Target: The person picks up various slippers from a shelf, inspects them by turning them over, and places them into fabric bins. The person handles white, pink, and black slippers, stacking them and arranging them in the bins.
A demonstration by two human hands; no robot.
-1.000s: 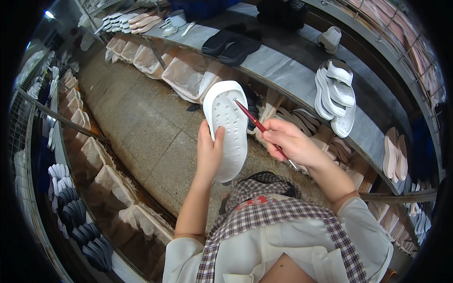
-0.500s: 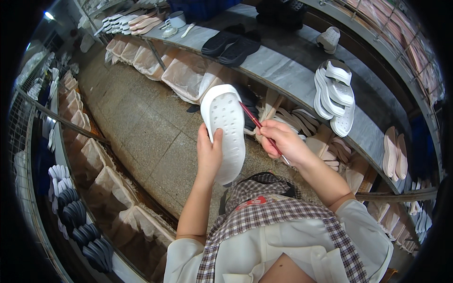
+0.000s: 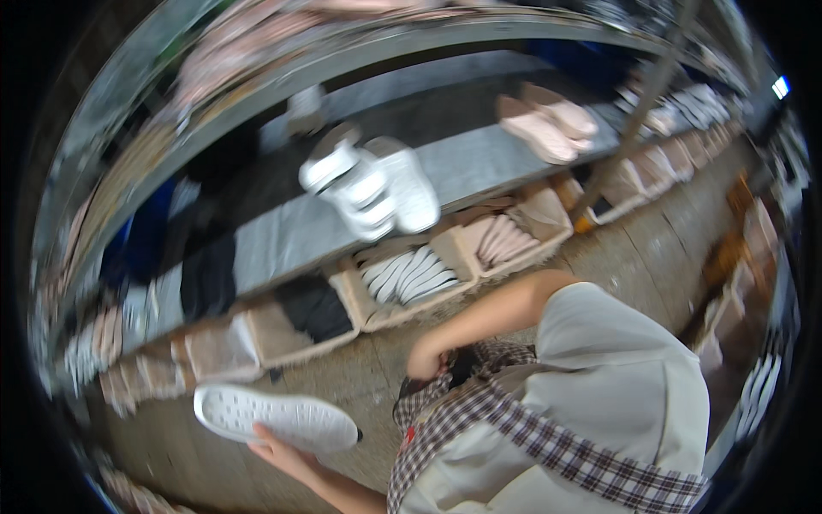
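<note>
A white foam shoe, dotted with small holes toward one end, lies lengthwise in my left hand at the lower left. The thumb rests on its upper face; the other fingers are hidden beneath it. My right arm bends back toward my body, and the right hand is at the dark opening in my checked apron. Its fingers are out of sight there, and no brush shows in this frame.
White shoes and pale pink shoes stand on the grey shelf. Below its edge runs a row of lined bins, some holding striped or black pieces. A slanting metal post crosses the shelf at right.
My view has swung round to the right. The right hand has drawn away from the shoe to my apron, and the thin red brush it held is no longer visible. My left hand still holds the shoe.
</note>
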